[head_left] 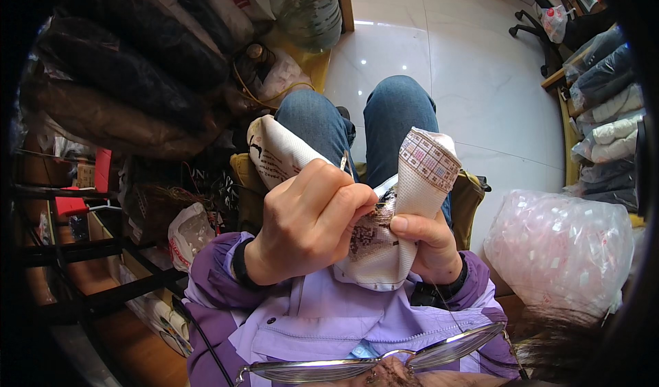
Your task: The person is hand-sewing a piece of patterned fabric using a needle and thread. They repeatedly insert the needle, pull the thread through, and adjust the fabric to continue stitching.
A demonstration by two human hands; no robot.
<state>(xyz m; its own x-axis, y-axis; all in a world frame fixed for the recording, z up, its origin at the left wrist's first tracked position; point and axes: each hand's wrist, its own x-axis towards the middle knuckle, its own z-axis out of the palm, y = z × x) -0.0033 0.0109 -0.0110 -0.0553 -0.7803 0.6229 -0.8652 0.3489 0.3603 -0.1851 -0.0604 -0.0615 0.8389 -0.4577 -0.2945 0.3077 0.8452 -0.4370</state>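
A white cross-stitch cloth [427, 196], rolled and folded, lies bunched over my lap. A printed grid chart shows at its upper right, and dark brown stitching covers the middle. My right hand [434, 244] grips the cloth's right side, thumb on top and the fingers hidden behind. Close to the stitched patch, my left hand [309, 221] is closed in a pinch. What its fingertips hold is too small to make out. A thin pointed stick [344, 160] pokes up behind the left knuckles. Another part of the cloth, with dark marks, spreads over my left thigh.
Plastic-wrapped dark bundles [130, 57] are piled at the far left, near a large clear bottle [309, 13]. A black rack [55, 253] stands at left. To the right are a big clear plastic bag [559, 246] and shelves of wrapped clothing [607, 123]. A wheeled chair [539, 33] stands far right.
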